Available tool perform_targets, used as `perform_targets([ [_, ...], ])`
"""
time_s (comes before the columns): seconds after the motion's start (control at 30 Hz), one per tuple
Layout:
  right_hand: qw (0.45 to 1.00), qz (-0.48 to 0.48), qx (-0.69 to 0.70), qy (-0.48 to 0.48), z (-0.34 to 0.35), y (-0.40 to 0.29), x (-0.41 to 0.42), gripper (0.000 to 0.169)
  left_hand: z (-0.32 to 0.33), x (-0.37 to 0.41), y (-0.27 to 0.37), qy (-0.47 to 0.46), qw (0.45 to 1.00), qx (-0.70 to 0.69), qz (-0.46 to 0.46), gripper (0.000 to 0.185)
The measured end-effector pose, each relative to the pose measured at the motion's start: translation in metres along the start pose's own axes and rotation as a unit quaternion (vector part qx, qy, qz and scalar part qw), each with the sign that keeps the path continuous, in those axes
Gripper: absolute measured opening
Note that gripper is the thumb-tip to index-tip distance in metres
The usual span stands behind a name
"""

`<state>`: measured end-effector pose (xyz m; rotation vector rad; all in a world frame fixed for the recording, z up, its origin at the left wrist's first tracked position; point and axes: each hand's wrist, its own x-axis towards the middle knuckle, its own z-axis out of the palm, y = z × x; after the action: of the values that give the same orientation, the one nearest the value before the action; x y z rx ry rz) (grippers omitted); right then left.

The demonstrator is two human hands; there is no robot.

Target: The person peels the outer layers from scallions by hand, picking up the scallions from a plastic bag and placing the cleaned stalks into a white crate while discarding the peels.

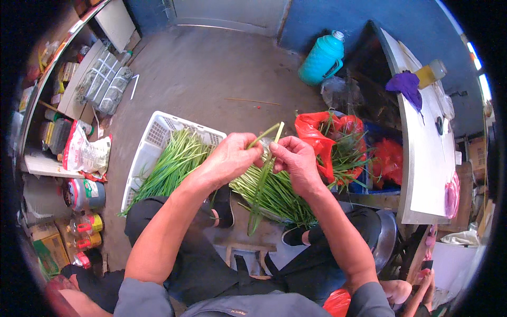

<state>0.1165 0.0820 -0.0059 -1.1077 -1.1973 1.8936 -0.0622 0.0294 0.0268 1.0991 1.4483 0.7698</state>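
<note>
My left hand (240, 152) grips a thin green stalk between thumb and fingers, its cut end pointing up to the right. Close beside it, my right hand (295, 160) pinches a pale-based stalk with thumb and forefinger. Long flat green leaves (259, 198), which look like garlic chives, hang down between the hands. Below them a heap of the same greens (277, 192) lies between my feet. A white plastic basket (138, 158) at the left holds a large bundle of greens (174, 170). Which leaves belong to which stalk cannot be told.
A red plastic bag (313, 126) of greens stands at the right, by a white-topped table (424, 158). A turquoise thermos jug (323, 59) stands near the blue wall. Shelves with packets (89, 150) line the left. Parts of other people (425, 283) show at the lower edges.
</note>
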Motion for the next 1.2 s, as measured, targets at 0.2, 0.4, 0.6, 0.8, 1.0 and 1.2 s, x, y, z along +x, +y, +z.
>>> perform_targets([
  [0.2,0.998,-0.014,0.041,0.034,-0.012,0.002,-0.003,0.017,0.017,-0.004,0.008,-0.089,0.983,-0.123,-0.101,0.021],
  [0.4,0.999,-0.008,0.04,0.035,-0.022,0.006,0.001,0.027,0.026,0.004,0.0,-0.109,0.977,-0.162,-0.089,0.028],
  [0.6,1.0,0.007,-0.001,0.011,-0.019,0.001,-0.005,0.032,0.025,0.005,0.004,-0.064,0.987,-0.133,-0.061,0.028],
  [0.8,0.986,-0.059,-0.157,-0.007,-0.02,0.005,-0.008,0.027,0.026,0.006,0.001,-0.052,0.991,-0.117,-0.048,0.033],
  [1.0,0.988,-0.052,-0.133,0.055,-0.03,0.002,0.0,0.026,0.026,0.006,0.003,-0.037,0.992,-0.104,-0.058,0.033],
  [1.2,0.982,-0.102,0.016,0.159,-0.052,-0.016,0.01,0.013,0.023,0.004,0.004,-0.075,0.98,-0.173,-0.06,0.033],
])
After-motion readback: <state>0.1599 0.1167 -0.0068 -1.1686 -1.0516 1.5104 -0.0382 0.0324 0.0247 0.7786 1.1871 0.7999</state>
